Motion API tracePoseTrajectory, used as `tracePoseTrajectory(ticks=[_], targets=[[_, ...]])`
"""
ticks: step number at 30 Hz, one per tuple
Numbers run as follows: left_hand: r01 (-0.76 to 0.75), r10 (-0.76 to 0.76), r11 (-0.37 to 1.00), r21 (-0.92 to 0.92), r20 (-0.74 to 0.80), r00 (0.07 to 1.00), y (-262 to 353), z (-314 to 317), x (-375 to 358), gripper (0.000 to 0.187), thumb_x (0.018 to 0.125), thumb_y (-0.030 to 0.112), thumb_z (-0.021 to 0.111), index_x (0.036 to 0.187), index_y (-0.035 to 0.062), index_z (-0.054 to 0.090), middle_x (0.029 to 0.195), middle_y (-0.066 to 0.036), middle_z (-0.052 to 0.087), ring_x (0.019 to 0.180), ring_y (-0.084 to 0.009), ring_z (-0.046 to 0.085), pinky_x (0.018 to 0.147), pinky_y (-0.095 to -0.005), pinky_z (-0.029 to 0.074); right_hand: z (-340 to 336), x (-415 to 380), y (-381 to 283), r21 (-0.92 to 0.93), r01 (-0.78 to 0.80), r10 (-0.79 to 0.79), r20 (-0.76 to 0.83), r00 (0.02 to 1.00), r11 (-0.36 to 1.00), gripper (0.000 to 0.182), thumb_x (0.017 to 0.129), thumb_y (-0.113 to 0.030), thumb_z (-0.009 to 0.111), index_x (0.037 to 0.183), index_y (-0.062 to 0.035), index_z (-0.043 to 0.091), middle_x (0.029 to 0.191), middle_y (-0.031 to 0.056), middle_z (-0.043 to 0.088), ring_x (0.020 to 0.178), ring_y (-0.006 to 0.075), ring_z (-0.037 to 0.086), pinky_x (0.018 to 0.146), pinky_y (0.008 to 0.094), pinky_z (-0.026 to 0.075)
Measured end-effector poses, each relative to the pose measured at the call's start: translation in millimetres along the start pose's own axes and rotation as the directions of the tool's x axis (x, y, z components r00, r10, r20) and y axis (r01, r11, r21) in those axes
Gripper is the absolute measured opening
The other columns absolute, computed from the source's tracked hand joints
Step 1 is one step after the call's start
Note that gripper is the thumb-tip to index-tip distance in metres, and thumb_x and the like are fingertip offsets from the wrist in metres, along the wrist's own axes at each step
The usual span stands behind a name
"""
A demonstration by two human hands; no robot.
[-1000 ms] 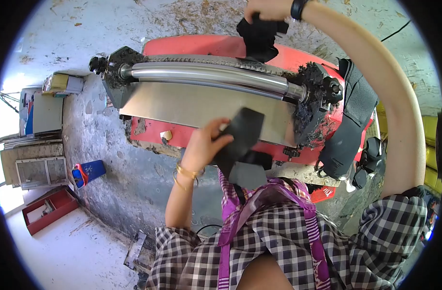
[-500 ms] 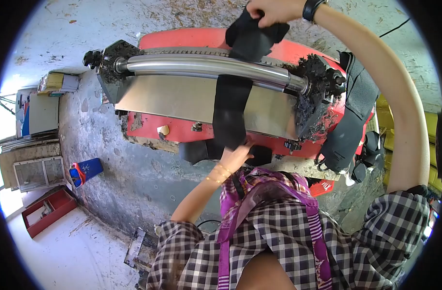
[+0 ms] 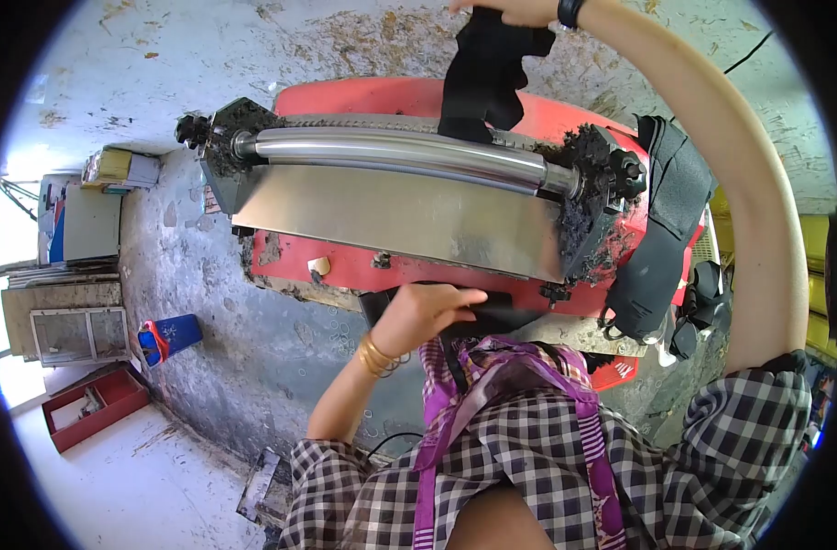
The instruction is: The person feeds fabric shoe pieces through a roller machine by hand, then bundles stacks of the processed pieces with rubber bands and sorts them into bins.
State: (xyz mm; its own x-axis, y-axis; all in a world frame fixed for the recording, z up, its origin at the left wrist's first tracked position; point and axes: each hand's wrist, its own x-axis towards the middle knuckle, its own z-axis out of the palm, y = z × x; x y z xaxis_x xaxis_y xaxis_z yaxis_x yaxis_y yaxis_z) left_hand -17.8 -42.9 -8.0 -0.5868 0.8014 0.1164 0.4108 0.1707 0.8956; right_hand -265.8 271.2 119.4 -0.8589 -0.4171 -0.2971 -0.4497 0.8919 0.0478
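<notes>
A red machine [image 3: 363,96] has a steel roller [image 3: 391,154] above a slanted metal plate [image 3: 382,206]. Behind the roller, at the top of the head view, my right hand [image 3: 519,11] grips black fabric pieces [image 3: 492,69], which hang down to the roller's far side. The frame edge cuts off part of that hand. My left hand [image 3: 423,316], with bangles at the wrist, is just over flat black strips [image 3: 501,316] at the machine's front edge. Its fingers stretch to the right, parted, with nothing visible in them.
More black fabric [image 3: 661,229] drapes over the machine's right end. Dark lint clumps [image 3: 579,220] cling around the roller mounts. A blue bin [image 3: 178,337] and a red tray [image 3: 98,408] stand at left. Yellow stacks [image 3: 817,275] are at right.
The black strip that lay across the metal plate is off it now, its pieces behind the roller in my right hand. My left hand has let go of it and shifted slightly left and down.
</notes>
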Motion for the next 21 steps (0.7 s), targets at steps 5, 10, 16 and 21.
tracePoseTrajectory(ticks=[5, 10, 16, 21], targets=[[0.552, -0.543, 0.834, -0.004, -0.183, 0.819, 9.4, -43.9, 45.0, 0.046, 0.073, 0.015, 0.076, 0.113, 0.0033, 0.058, 0.067, -0.011, 0.059, 0.062, -0.0270, 0.059, 0.062, -0.0359, 0.049, 52.5, 4.3, -31.1, 0.131, 0.227, -0.247, 0.167, 0.954, 0.965, 0.014, 0.071, -0.008, 0.057, 0.080, -0.0032, 0.067, 0.085, 0.0149, 0.058, 0.080, 0.0310, 0.060, 0.072, 0.0384, 0.049], [0.345, -0.167, 0.911, 0.227, -0.562, 0.810, -3.3, -30.4, 63.2, 0.040, 0.074, 0.009, 0.073, 0.110, 0.0018, 0.058, 0.077, -0.014, 0.064, 0.071, -0.0264, 0.065, 0.065, -0.0301, 0.050, 76.9, -15.2, -80.9, 0.076, 0.370, -0.377, 0.255, 0.891, 0.926, 0.022, 0.078, -0.017, 0.059, 0.088, 0.0008, 0.065, 0.090, 0.0197, 0.054, 0.082, 0.0348, 0.058, 0.072, 0.0432, 0.048], [0.490, -0.475, 0.861, -0.132, 0.131, 0.870, -38.6, 37.0, -11.9, 0.024, 0.082, 0.013, 0.065, 0.104, 0.0051, 0.062, 0.101, -0.012, 0.064, 0.075, -0.0258, 0.066, 0.064, -0.0327, 0.052, 67.5, -3.1, -46.1, 0.247, 0.260, -0.257, -0.045, 0.965, 0.933, 0.035, 0.070, -0.025, 0.068, 0.092, 0.0005, 0.059, 0.094, 0.0158, 0.054, 0.085, 0.0317, 0.055, 0.075, 0.0396, 0.047], [0.068, -0.102, 0.804, 0.590, 0.025, 0.994, -115.2, 103.5, -16.8, 0.022, 0.076, 0.024, 0.068, 0.092, 0.0092, 0.063, 0.097, -0.006, 0.061, 0.091, -0.0282, 0.059, 0.078, -0.0412, 0.048, 16.7, -4.4, -8.4, 0.161, 0.137, -0.129, -0.061, 0.990, 0.977, 0.028, 0.078, -0.022, 0.067, 0.087, 0.0025, 0.056, 0.078, 0.0182, 0.058, 0.071, 0.0325, 0.054, 0.065, 0.0449, 0.043]])
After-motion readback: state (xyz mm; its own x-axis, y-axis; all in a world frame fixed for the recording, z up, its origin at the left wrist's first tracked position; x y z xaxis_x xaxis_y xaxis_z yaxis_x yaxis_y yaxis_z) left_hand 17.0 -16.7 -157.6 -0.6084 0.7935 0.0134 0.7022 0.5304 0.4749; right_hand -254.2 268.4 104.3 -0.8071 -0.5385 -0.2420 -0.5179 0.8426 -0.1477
